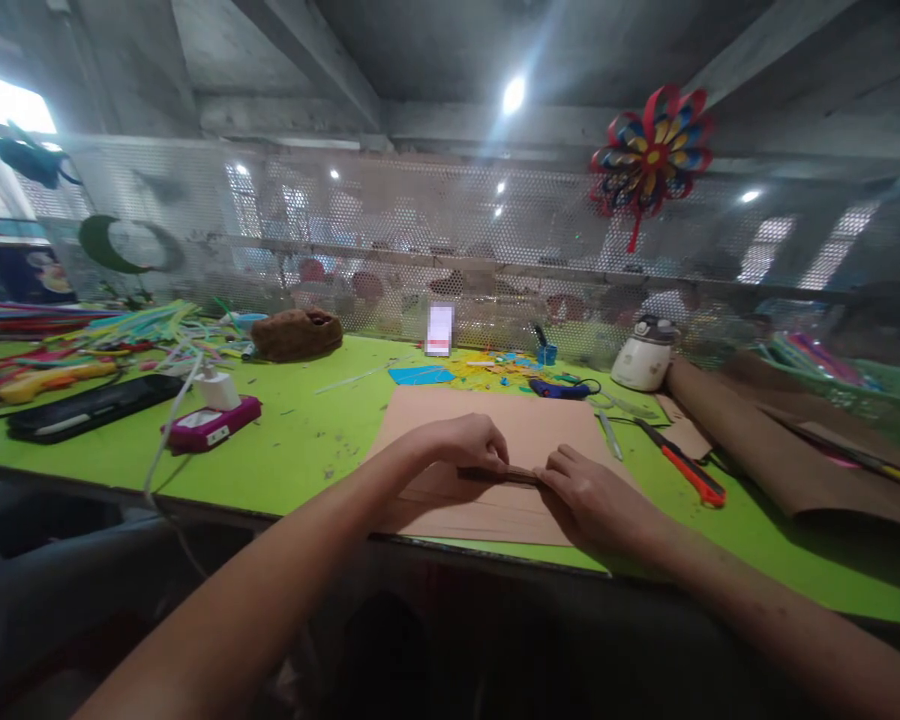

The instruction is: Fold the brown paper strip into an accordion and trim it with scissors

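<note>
A narrow strip of brown folded paper (521, 476) lies crosswise between my two hands, just above a tan sheet of cardboard (547, 420). My left hand (476, 443) is closed, its fingertips pinching the strip near its middle. At the strip's right end, my right hand (585, 488) grips it with bent fingers. Faint crease-like lines run across the sheet's near part. Right of the sheet rest a slim pale tool (610, 436) and an orange-red box cutter (694, 475).
Along the green table's (315, 450) back are yellow scraps (487, 370), a blue glue gun (559, 388) and a white bottle (643, 358). Brown paper (765, 430) covers the right side. At left sit a purple power strip (214, 425), a black case (94, 405) and a brown pouch (298, 335).
</note>
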Available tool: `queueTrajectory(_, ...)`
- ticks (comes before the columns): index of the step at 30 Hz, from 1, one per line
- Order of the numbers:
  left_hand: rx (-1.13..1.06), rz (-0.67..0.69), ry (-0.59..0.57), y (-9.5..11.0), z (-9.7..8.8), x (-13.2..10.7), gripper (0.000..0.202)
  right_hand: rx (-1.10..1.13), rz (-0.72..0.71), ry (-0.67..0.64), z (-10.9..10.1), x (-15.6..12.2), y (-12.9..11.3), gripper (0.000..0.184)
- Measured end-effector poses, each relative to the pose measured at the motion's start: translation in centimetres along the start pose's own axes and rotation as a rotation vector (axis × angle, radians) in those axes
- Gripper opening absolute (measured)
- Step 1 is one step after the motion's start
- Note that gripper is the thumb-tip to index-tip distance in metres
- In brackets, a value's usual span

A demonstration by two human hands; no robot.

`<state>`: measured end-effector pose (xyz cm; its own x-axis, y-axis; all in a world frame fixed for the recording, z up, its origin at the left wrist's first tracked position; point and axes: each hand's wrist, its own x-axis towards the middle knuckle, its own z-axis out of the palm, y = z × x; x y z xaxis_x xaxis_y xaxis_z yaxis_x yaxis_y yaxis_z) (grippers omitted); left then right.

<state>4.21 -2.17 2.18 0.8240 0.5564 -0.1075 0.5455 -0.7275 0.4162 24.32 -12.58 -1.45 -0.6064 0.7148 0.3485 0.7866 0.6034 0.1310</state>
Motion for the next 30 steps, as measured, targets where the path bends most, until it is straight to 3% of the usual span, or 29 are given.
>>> queueTrajectory(11,0.068,-0.069,0.044,1.4,1.0,-0.9,0.023,0.463,0.159,0.034,-0.1,-0.2,2.5,0.025)
queueTrajectory(18,-0.095,0.02,0.02,-0.4,1.0,-0.7,0.023,0.706,0.187,-0.166,-2.2,1.9,2.6,0.035)
queueTrajectory(23,-0.204,0.076,0.064,-0.9,0.8,-0.6,0.024,0.702,0.233,-0.179,-1.6,4.1,2.7,0.03)
queueTrajectory(30,-0.279,0.091,0.064,-1.3,0.7,-0.6,0.03,0.766,0.112,-0.255,-0.6,5.9,3.8,0.033)
